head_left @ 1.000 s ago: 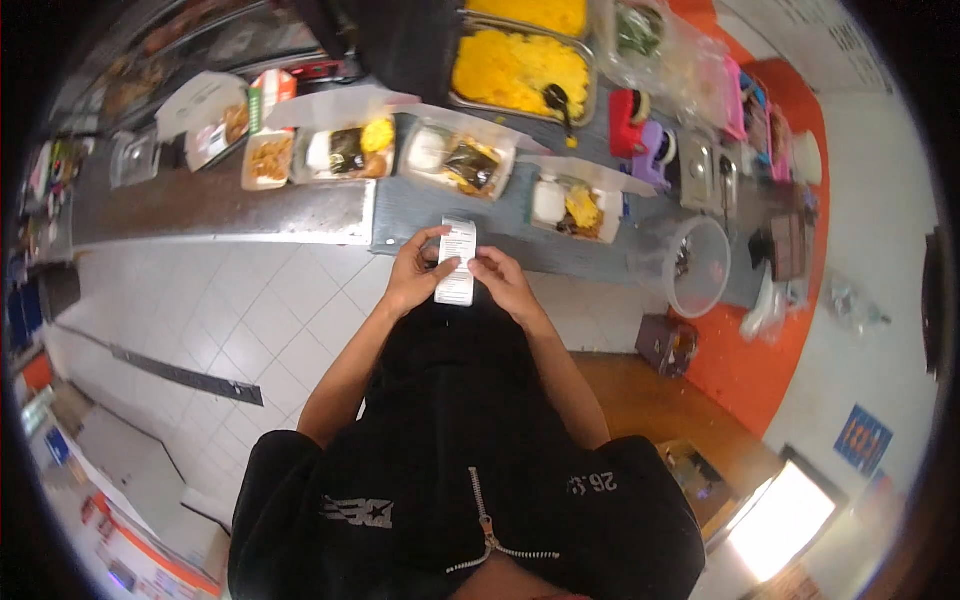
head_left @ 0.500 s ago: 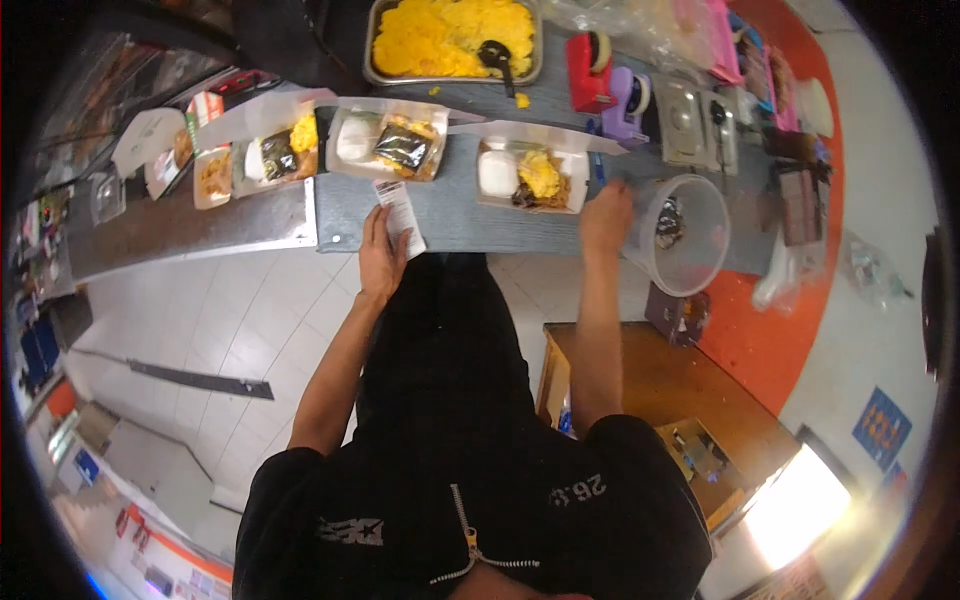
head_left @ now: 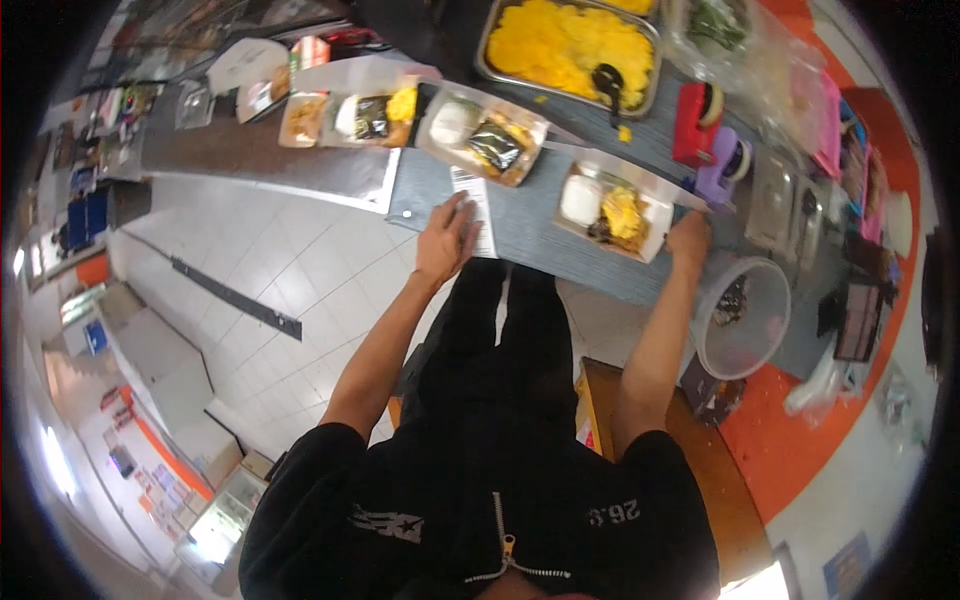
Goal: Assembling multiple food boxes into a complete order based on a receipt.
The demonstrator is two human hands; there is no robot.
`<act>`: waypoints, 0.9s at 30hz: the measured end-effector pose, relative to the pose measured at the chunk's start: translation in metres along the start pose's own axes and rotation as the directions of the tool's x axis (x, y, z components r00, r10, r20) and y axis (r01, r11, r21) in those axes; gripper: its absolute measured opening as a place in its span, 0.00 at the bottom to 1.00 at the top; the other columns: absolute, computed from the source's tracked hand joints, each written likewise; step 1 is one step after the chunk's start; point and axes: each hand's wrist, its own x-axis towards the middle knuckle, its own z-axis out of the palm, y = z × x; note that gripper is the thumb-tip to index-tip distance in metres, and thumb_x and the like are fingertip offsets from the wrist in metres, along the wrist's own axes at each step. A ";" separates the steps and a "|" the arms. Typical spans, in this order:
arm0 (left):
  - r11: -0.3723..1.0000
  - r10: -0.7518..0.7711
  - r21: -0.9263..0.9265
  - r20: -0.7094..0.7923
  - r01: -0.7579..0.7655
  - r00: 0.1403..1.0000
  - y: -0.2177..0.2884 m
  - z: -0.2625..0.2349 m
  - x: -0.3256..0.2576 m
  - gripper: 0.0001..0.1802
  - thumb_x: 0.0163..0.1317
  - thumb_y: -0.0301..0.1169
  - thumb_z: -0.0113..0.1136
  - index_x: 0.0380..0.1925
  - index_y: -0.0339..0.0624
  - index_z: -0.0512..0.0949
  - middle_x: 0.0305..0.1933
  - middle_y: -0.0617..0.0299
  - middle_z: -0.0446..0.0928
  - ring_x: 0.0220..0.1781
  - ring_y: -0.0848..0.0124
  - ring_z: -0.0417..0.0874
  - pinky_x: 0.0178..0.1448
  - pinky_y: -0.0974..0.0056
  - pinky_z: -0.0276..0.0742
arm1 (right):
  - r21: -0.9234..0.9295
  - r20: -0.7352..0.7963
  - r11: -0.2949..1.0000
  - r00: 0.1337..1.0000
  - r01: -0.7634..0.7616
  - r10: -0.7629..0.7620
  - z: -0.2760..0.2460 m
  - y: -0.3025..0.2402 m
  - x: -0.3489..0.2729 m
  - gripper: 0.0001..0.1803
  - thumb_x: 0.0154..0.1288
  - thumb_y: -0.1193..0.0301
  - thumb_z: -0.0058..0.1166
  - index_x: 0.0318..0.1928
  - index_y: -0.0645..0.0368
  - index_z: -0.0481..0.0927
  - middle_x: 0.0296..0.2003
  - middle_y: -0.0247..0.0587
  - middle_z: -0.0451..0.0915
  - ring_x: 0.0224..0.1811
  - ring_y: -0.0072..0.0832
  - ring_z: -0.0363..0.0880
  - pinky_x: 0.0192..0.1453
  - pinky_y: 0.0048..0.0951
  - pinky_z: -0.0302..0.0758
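My left hand lies flat on a white paper slip on the grey counter, pressing it down just below a meal box with rice and a dark wrapped item. My right hand rests on the counter's near edge beside another white meal box holding rice and yellow food; whether it touches the box I cannot tell.
More filled meal boxes line the counter to the left. A metal tray of yellow rice with a black scoop sits behind. Red and purple tape dispensers stand at right, a clear round tub below them, and a wooden stool beside my legs.
A second ago both hands held the paper slip together in front of me. Now the left hand presses it onto the counter and the right hand has moved out right beside the meal box.
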 end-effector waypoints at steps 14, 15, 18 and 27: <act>0.994 0.107 -0.020 0.236 -0.105 0.966 -0.033 -0.029 0.004 0.32 0.57 0.45 0.67 0.60 0.46 0.73 0.68 0.55 0.66 0.57 0.52 0.75 0.58 0.52 0.79 | 0.568 0.554 0.812 0.793 -0.137 -0.254 -0.195 -0.077 -0.167 0.13 0.69 0.71 0.57 0.47 0.67 0.75 0.41 0.46 0.82 0.40 0.29 0.85 0.44 0.29 0.83; 0.990 0.143 -0.024 0.218 -0.141 0.966 -0.036 -0.028 0.006 0.31 0.58 0.46 0.66 0.60 0.47 0.74 0.68 0.56 0.66 0.56 0.52 0.75 0.57 0.52 0.79 | 0.716 0.541 0.662 0.774 -0.220 -0.328 -0.178 -0.086 -0.174 0.12 0.71 0.72 0.54 0.49 0.66 0.74 0.43 0.45 0.81 0.41 0.27 0.84 0.44 0.29 0.84; 0.983 0.185 -0.052 0.168 -0.179 0.968 -0.050 -0.021 0.009 0.35 0.56 0.50 0.66 0.59 0.40 0.72 0.67 0.57 0.67 0.53 0.53 0.76 0.55 0.53 0.80 | 0.902 0.421 0.120 0.789 -0.414 -0.448 -0.121 -0.146 -0.192 0.10 0.71 0.76 0.55 0.50 0.64 0.74 0.43 0.42 0.81 0.43 0.25 0.82 0.48 0.28 0.84; 0.972 0.209 -0.129 0.082 -0.198 0.974 -0.058 -0.012 0.008 0.41 0.49 0.51 0.71 0.59 0.37 0.71 0.68 0.64 0.69 0.48 0.58 0.77 0.51 0.57 0.81 | 0.927 -0.196 0.224 0.896 0.302 -0.398 0.013 -0.254 -0.176 0.07 0.55 0.83 0.64 0.33 0.61 0.81 0.39 0.40 0.84 0.39 0.26 0.84 0.43 0.24 0.80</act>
